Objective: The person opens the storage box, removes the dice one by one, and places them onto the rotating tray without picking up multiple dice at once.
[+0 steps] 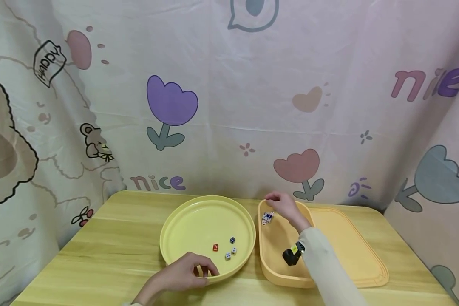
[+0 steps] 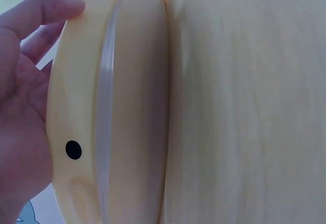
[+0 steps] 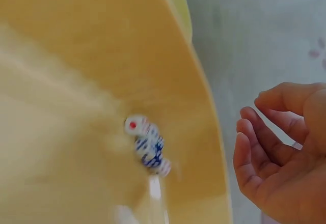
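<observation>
A round yellow tray (image 1: 191, 225) holds a red die (image 1: 215, 247), a dark blue die (image 1: 232, 240) and two white dice (image 1: 228, 256). My left hand (image 1: 187, 272) grips its near rim; in the left wrist view the thumb lies on the outer side and the other fingers are partly hidden behind the rim. My right hand (image 1: 287, 209) hovers at the far end of an orange rectangular box (image 1: 279, 242), its fingers loosely bent with nothing visible between them. Several white and blue dice (image 3: 150, 145) lie clustered in the box, apart from the right hand.
A flat orange lid-like panel (image 1: 348, 246) lies to the right of the box, partly behind the right sleeve. All stand on a wood-grain table (image 1: 99, 255). A printed curtain (image 1: 222, 106) hangs along the table's back and sides.
</observation>
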{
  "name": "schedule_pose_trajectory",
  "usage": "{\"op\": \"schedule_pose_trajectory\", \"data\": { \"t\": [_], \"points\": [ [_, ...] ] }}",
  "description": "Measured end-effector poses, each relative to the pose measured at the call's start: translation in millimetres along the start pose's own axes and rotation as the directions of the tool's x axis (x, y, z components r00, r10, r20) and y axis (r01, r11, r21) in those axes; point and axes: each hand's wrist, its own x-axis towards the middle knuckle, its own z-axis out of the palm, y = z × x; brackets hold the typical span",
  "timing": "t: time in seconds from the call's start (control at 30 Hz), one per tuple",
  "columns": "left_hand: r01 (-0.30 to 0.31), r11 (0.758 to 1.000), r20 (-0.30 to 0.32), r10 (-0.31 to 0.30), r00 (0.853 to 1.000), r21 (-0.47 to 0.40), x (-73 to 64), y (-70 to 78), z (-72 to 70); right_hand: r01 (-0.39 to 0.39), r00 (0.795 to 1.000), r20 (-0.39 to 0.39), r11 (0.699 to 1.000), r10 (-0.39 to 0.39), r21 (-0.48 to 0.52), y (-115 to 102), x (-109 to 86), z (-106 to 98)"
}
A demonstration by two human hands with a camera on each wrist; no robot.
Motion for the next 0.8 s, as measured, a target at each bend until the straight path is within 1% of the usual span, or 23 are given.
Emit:
{"op": "schedule_pose_trajectory", "data": {
  "t": [0.17,0.43,0.53,0.6,0.7,0.8],
  "points": [
    [0.003,1.000,0.001,-0.003,1.000,-0.002,0.8,0.0,0.5,-0.025,0.999,-0.041,0.999,0.024,-0.030,14.7,4.5,-1.5],
    [0.014,1.000,0.007,-0.014,1.000,-0.015,1.0,-1.1,1.3,-0.053,0.997,-0.059,0.995,0.048,-0.090,38.6,3.5,3.9],
    [0.022,1.000,0.010,-0.022,1.000,-0.010,0.9,-2.0,2.4,-0.048,0.997,-0.073,0.992,0.040,-0.120,49.3,2.3,6.6],
    [0.023,1.000,0.008,-0.023,1.000,-0.003,1.1,-1.6,2.6,-0.047,0.995,-0.096,0.988,0.033,-0.148,54.7,1.9,8.4],
    [0.020,1.000,-0.001,-0.020,1.000,0.009,1.0,-0.5,1.9,-0.046,0.991,-0.130,0.984,0.023,-0.174,57.9,1.9,11.1],
    [0.021,1.000,-0.008,-0.021,1.000,0.017,0.7,0.9,0.8,-0.056,0.988,-0.151,0.983,0.029,-0.175,58.7,2.2,13.2]
  ]
}}
